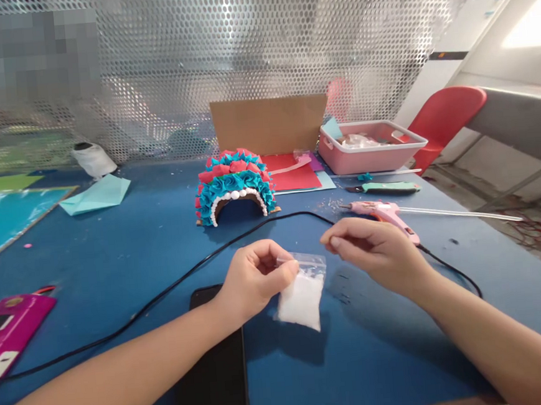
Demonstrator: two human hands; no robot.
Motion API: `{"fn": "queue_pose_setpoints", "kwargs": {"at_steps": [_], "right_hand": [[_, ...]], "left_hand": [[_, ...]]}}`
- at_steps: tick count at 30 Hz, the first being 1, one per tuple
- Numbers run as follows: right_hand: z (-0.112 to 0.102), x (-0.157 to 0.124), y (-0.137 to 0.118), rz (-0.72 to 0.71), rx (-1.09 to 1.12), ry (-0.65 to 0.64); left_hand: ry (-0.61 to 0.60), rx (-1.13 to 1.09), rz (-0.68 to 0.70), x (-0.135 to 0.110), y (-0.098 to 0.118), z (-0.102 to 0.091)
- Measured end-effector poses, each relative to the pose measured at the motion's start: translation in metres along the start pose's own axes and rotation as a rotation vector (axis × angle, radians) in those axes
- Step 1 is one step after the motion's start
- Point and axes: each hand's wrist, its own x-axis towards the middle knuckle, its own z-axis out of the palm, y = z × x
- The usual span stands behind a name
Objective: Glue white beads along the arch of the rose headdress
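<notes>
My left hand (254, 280) pinches the top of a small clear plastic bag (302, 295) full of tiny white beads, holding it just above the blue table (115, 252). My right hand (375, 250) hovers just right of the bag's mouth, fingers pinched together; what they hold, if anything, is too small to see. Beyond the hands stands an arch-shaped paper ornament (232, 184) with red and teal ruffles and a row of white pearls along its inner edge.
A pink glue gun (382, 213) lies right of my hands, its black cord (174, 285) crossing the table. A black phone (213, 369) lies under my left forearm. A pink tray (371, 146), cardboard (269, 124), red paper (291, 171), a teal cutter (384, 187) and a magenta case (9, 329) lie around.
</notes>
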Motion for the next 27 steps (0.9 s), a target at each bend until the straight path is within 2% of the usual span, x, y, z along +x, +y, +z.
{"fn": "queue_pose_setpoints", "kwargs": {"at_steps": [6, 12, 17, 20, 27], "right_hand": [[0.013, -0.005, -0.008, 0.137, 0.246, -0.014], [0.012, -0.008, -0.015, 0.178, 0.449, -0.135], [0.017, -0.009, -0.014, 0.401, 0.724, -0.297], [0.02, -0.009, -0.014, 0.483, 0.865, -0.357], [0.02, -0.006, -0.01, 0.577, 0.882, -0.419]], "left_hand": [[0.014, 0.012, -0.022, 0.0, 0.003, 0.001], [-0.022, -0.009, -0.001, 0.003, 0.0, 0.0], [-0.065, -0.076, 0.02, 0.003, -0.005, -0.001], [-0.127, -0.046, 0.016, 0.002, -0.007, -0.002], [-0.16, 0.004, 0.027, 0.0, -0.003, 0.001]]}}
